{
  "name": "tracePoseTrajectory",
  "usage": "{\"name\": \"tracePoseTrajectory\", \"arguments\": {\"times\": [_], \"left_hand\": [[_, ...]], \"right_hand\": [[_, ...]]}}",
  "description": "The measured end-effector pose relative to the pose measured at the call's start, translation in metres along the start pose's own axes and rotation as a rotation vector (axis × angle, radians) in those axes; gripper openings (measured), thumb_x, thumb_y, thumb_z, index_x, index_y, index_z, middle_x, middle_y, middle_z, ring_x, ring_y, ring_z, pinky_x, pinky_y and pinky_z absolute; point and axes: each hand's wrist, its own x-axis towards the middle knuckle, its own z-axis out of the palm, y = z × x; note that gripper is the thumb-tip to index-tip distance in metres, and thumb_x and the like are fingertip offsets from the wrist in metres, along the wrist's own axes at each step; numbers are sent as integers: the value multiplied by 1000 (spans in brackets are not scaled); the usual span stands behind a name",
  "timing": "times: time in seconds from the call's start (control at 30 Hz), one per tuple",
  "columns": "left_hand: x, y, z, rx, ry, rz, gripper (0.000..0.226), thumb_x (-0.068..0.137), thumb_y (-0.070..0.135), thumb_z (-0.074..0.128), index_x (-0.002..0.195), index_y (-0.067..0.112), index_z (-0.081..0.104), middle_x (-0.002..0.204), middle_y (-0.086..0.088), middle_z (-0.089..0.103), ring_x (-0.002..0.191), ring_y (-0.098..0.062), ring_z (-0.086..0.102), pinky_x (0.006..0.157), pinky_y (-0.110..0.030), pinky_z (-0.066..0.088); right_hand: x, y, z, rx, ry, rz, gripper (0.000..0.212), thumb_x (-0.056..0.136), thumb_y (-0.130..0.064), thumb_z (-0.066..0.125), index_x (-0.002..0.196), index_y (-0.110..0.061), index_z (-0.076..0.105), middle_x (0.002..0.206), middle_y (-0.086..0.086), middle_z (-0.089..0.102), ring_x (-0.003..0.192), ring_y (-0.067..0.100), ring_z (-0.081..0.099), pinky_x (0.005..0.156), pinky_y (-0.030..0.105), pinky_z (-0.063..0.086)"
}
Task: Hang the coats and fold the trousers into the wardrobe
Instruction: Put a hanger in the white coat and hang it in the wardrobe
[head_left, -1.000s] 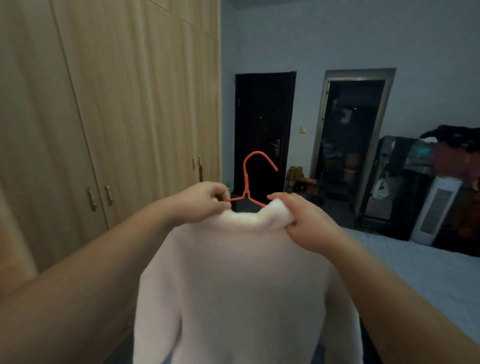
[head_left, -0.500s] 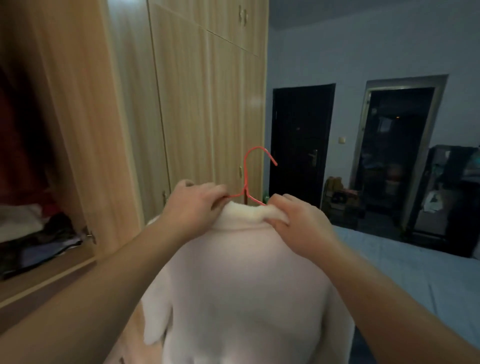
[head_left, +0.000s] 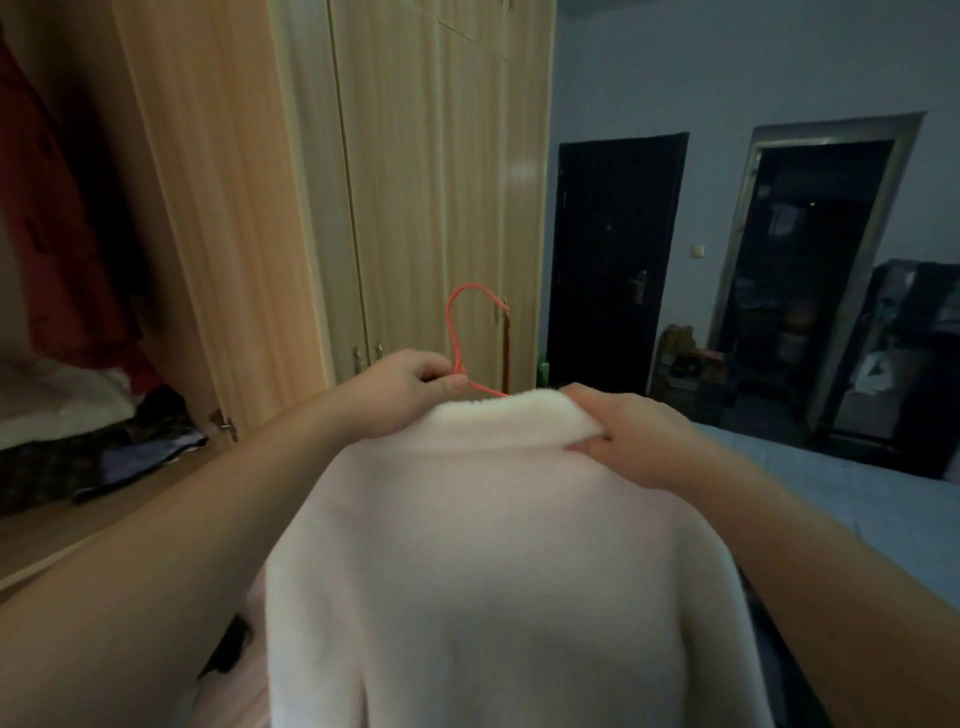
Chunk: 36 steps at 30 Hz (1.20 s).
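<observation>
A fluffy white coat (head_left: 493, 561) hangs on an orange wire hanger (head_left: 457, 332), held up in front of me with its back toward the camera. My left hand (head_left: 405, 389) pinches the hanger's neck at the left of the collar. My right hand (head_left: 618, 431) grips the right side of the collar. The hanger's hook rises above the collar, in front of the closed wardrobe doors (head_left: 426, 208). The open wardrobe section (head_left: 78, 312) is at the left.
Inside the open wardrobe hangs a red garment (head_left: 57, 234) above folded and crumpled clothes (head_left: 104, 447) on a shelf. An open wardrobe door (head_left: 218, 218) stands between that section and the coat. A bed (head_left: 857, 493) lies at right; dark doorways (head_left: 608, 260) are behind.
The view has swung left toward the wardrobe, so the open section with the red garment now shows. Both hands keep their hold on hanger and collar.
</observation>
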Motion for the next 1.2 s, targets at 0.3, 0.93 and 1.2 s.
{"name": "tracePoseTrajectory", "arguments": {"times": [0.3, 0.93, 1.2], "left_hand": [[-32, 35, 5, -576, -324, -391, 26, 89, 28, 67, 72, 11, 59, 62, -3, 52, 53, -11, 48, 53, -23, 40], [-156, 21, -3, -1123, 786, -770, 32, 83, -10, 38, 65, -4, 63, 75, -15, 56, 77, -24, 54, 92, -34, 48], [-200, -27, -13, -830, 760, -811, 48, 76, -11, 38, 104, 12, 70, 101, -7, 59, 101, -15, 54, 82, -34, 43]], "right_hand": [[30, -4, 41, -1, 188, -169, 64, 95, -12, 53, 149, -39, 35, 145, -7, 53, 124, 21, 54, 101, 38, 36], [-32, -173, 77, 624, -331, -473, 106, 91, -54, 62, 157, -31, -18, 156, -7, 31, 108, 10, 56, 81, 26, 43], [-10, -216, 124, 390, -83, -489, 78, 95, -31, 55, 152, -29, 3, 134, -1, 56, 100, 23, 67, 74, 33, 48]]}}
